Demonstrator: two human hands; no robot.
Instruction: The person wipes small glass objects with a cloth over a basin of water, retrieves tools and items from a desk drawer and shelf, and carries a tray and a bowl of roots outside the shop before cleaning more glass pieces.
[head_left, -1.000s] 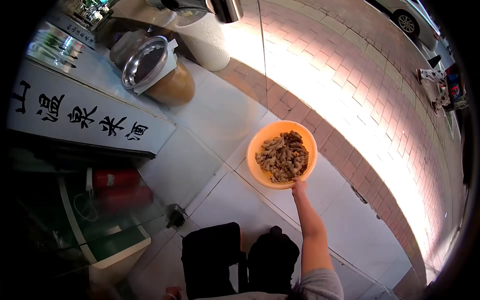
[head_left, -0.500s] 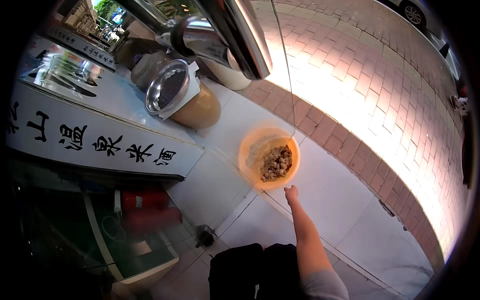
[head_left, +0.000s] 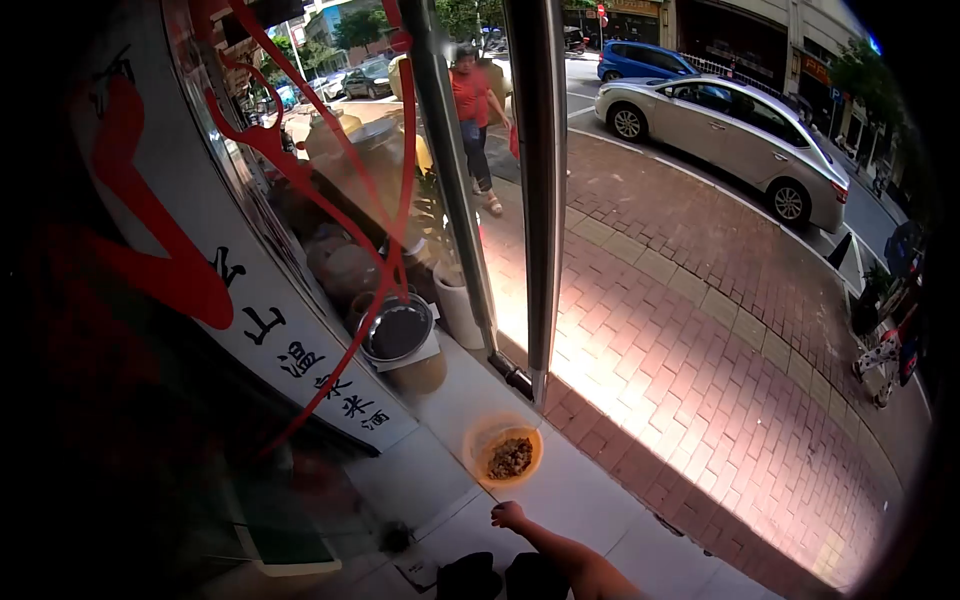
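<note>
An orange plastic basin [head_left: 535,470] stands on the pale tiled floor [head_left: 580,500] and holds a heap of small brown and beige pieces [head_left: 511,458]. The kind of pieces is too small to tell. Just on the near side of the basin is my right hand [head_left: 508,515], apart from it. Its fingers look curled together, with a thin dark line at their tips; what they hold, if anything, I cannot make out. My left hand is out of the picture.
A large jar with a metal bowl [head_left: 398,332] on top stands beyond the basin, by a white sign board [head_left: 300,350]. Glass door posts [head_left: 545,200] rise ahead. Outside are a brick pavement [head_left: 680,400], a silver car [head_left: 730,140] and a person in red [head_left: 472,100].
My view has tilted up, showing the street and red shapes on the glass. The basin sits lower in view. My right hand's fingers have gone from pointing to curled.
</note>
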